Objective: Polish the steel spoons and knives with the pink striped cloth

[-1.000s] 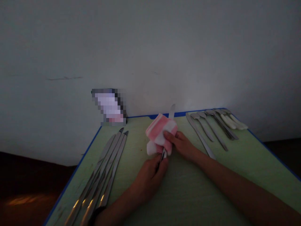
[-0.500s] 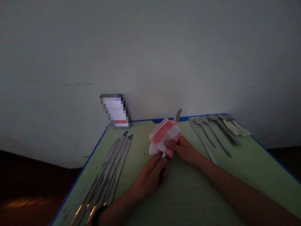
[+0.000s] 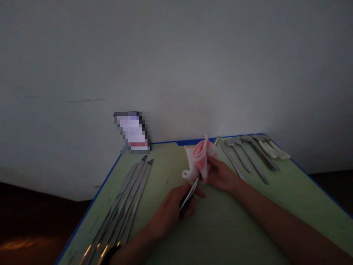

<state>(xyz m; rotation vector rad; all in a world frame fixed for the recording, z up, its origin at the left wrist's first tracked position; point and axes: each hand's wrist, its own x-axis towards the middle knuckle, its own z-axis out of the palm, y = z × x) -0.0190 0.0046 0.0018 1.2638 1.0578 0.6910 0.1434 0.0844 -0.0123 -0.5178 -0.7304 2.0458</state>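
My left hand [image 3: 176, 206] is closed round the handle of a steel table knife [image 3: 190, 193] over the middle of the green table [image 3: 220, 228]. The blade runs up and to the right into a pink and white cloth [image 3: 200, 160]. My right hand [image 3: 220, 173] pinches that cloth around the blade. Only the knife's tip shows beyond the cloth.
Several steel knives [image 3: 129, 195] lie in a row on the table's left side. Spoons and other cutlery [image 3: 250, 151] lie at the back right, some with white handles. A blurred-out card [image 3: 134, 132] leans on the grey wall behind. The table has a blue edge.
The knife has tilted more to the right and my left hand has drawn it back toward me. The cloth has bunched up more upright round the blade, and more handle now shows.
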